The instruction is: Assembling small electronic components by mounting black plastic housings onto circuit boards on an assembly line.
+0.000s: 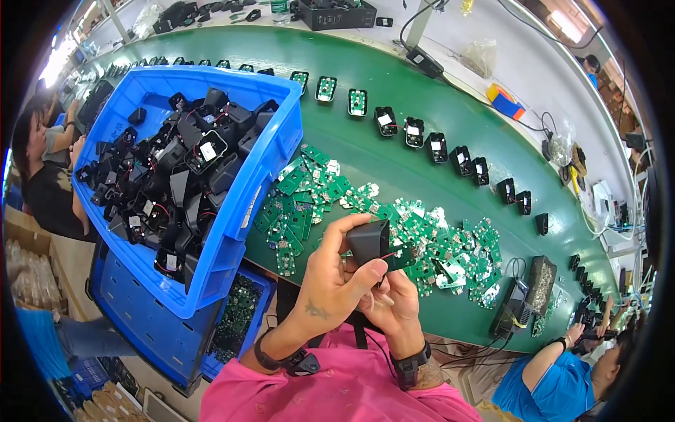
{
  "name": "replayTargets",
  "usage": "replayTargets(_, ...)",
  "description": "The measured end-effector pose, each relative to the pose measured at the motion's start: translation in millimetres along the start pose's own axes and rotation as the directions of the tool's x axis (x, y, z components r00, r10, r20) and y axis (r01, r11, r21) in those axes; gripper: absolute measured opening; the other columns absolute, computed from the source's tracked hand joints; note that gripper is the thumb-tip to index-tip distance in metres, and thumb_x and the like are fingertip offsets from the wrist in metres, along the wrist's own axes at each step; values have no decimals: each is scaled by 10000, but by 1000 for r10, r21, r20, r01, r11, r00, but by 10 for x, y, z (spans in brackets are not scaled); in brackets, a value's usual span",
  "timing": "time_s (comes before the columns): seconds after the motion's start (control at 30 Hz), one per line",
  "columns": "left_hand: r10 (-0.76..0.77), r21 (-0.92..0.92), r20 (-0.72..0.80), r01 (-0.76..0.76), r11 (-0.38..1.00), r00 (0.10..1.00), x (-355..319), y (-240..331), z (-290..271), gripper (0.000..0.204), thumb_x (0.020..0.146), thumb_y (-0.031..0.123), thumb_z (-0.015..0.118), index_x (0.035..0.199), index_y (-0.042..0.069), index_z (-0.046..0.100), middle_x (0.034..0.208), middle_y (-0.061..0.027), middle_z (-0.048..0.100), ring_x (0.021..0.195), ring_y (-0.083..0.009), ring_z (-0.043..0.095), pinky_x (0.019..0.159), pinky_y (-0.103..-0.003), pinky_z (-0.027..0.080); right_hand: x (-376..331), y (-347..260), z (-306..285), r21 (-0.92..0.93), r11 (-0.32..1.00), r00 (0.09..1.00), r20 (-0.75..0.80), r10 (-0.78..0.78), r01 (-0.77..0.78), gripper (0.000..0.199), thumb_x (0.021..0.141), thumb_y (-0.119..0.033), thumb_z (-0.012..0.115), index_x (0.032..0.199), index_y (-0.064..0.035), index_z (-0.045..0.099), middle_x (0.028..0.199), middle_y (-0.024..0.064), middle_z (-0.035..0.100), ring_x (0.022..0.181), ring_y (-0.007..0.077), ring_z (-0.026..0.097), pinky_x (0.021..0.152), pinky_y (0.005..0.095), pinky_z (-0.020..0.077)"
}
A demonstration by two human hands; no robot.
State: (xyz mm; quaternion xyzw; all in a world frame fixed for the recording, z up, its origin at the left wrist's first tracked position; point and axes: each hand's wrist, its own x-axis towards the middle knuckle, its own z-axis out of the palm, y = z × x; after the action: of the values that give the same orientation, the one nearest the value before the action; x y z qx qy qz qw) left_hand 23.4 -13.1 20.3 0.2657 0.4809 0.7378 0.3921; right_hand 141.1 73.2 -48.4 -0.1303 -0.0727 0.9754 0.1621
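My left hand (pixel 330 278) is wrapped round a black plastic housing (pixel 367 241), its thumb along the lower edge. At the housing's right side a green circuit board (pixel 402 257) sticks out, with a bit of red wire beside it. Below the board, my right hand (pixel 395 299) has its fingers curled up against it; some fingertips are hidden behind my left thumb. Just beyond my hands, a heap of loose green circuit boards (pixel 450 246) is spread over the green table. At left, a blue bin (pixel 242 211) holds many black housings with red wires.
A row of black housings (pixel 437 147) curves along the green conveyor (pixel 281 53). A black power box (pixel 512 316) and cables sit at the right table edge. Below the bin is a tray of boards (pixel 239 316). People work at left and at lower right (pixel 555 380).
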Motion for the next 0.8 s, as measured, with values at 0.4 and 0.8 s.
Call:
replayTargets(0.4,-79,270,-46,88,959,996,-8,-52,-211,518,927,126,670,1366,7,422,1093,-116,627,792,-104,648,606,-229,547,33,-130,-64,-80,980,981,85,-174,181,233,985,-202,589,1162,-59,539,1309,140,551,1073,256,632,860,379,543)
replayTargets(0.8,-52,604,-101,103,790,994,-34,-88,-238,507,854,183,758,1259,-18,529,852,-146,678,600,-140,657,546,-275,521,-13,-280,215,-544,794,948,8,-319,271,129,1044,-138,454,1104,-25,469,975,168,671,813,239,703,711,337,586)
